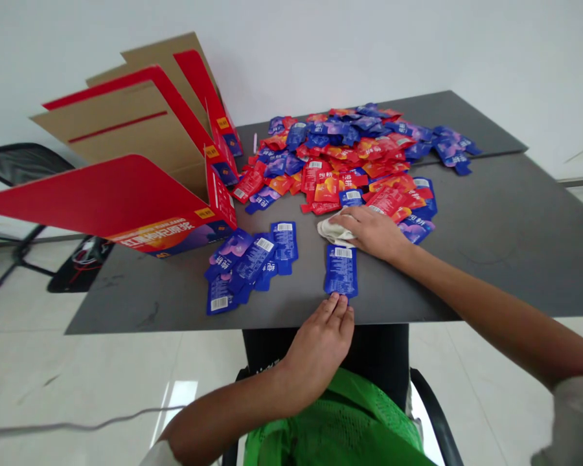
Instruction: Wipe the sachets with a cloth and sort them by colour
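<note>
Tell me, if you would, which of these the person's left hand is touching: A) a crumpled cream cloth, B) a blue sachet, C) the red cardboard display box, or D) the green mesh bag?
B: the fingertips of the left hand touch the lower end of a blue sachet.

- A white wall (320, 52) fills the view from 9 to 3 o'clock.
- A dark gray tabletop (490, 259) stands at the center, tilted by the wide lens.
- Pale glossy floor tiles (78, 362) spread below it, with a bright patch of reflected light (177, 404) at 7 o'clock.
- A thin gray cable (78, 424) crosses the floor at 8 o'clock.
- A black mesh chair (24, 165) stands at 9 o'clock.
- A black chair armrest (437, 414) curves at 5 o'clock.
</note>
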